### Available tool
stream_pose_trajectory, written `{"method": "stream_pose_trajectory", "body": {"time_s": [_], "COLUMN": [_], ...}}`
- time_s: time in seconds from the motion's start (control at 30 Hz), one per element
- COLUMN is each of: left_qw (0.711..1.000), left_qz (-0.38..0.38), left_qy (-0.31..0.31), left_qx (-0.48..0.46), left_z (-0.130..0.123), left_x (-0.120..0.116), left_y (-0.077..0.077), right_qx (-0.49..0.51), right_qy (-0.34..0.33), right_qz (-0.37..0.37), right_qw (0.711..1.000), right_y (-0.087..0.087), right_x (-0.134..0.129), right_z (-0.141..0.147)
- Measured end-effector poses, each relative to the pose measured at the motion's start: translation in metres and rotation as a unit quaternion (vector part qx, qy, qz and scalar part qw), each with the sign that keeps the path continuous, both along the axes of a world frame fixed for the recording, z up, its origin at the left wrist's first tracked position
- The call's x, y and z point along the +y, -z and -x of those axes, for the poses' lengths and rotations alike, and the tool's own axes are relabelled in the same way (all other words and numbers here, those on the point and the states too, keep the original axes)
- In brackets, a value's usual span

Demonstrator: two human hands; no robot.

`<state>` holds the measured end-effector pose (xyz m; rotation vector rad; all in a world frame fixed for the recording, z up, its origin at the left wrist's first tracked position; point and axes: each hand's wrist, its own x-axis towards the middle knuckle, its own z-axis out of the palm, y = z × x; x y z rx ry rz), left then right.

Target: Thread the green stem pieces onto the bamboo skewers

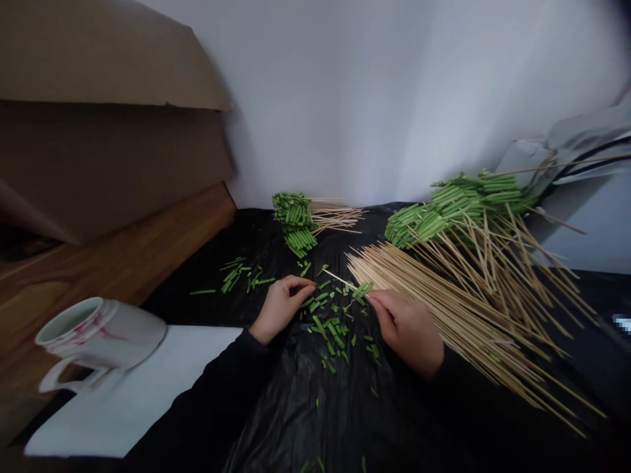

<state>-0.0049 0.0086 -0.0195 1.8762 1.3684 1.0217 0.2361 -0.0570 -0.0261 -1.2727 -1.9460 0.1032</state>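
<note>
My right hand [408,330] pinches a thin wooden skewer [340,279] whose pointed end reaches up and left; short green pieces [363,290] sit on it beside my fingertips. To the left, my left hand [284,303] has thumb and forefinger pressed together over the loose green cuttings [331,333]; whatever they hold is too small to make out. Behind the hands lies a stack of skewers threaded with green stems [296,220]. A large bundle of bare skewers [444,302] lies beside and beyond my right hand.
More loaded skewers [458,203] are piled at the back right, near a plastic bag [586,141]. A mug [106,332] stands on white paper [192,368] at left. Behind it is a cardboard box [113,151]. Black plastic [296,401] covers the table against a pale wall.
</note>
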Motion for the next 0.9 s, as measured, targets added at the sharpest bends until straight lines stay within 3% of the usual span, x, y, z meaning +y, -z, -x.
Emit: {"method": "stream_pose_trajectory", "body": {"time_s": [0.1,0.2,0.37,0.47,0.63,0.9], "left_qw": [0.995,0.993,0.997,0.996,0.988,0.990], "left_qz": [-0.056,-0.076,-0.026,0.037,0.080,0.033], "left_qy": [0.019,0.010,-0.055,-0.004,0.094,0.052], "left_qx": [0.083,0.087,0.051,0.078,0.097,0.127], "left_z": [-0.001,0.003,0.021,0.026,0.026,0.021], "left_x": [0.000,0.002,0.006,0.005,0.003,0.002], "left_y": [0.002,-0.002,-0.020,-0.023,-0.012,-0.013], "right_qx": [-0.003,-0.006,-0.010,-0.014,-0.016,-0.020], "right_qy": [-0.003,-0.004,0.000,-0.001,-0.006,-0.004], "right_qz": [-0.008,-0.008,-0.018,-0.016,-0.018,-0.005], "right_qw": [1.000,1.000,1.000,1.000,1.000,1.000], "right_y": [0.001,0.000,0.000,0.000,0.002,0.002], "right_x": [0.000,0.000,-0.001,-0.001,0.000,-0.001], "right_z": [0.001,0.001,0.001,0.000,0.000,0.000]}}
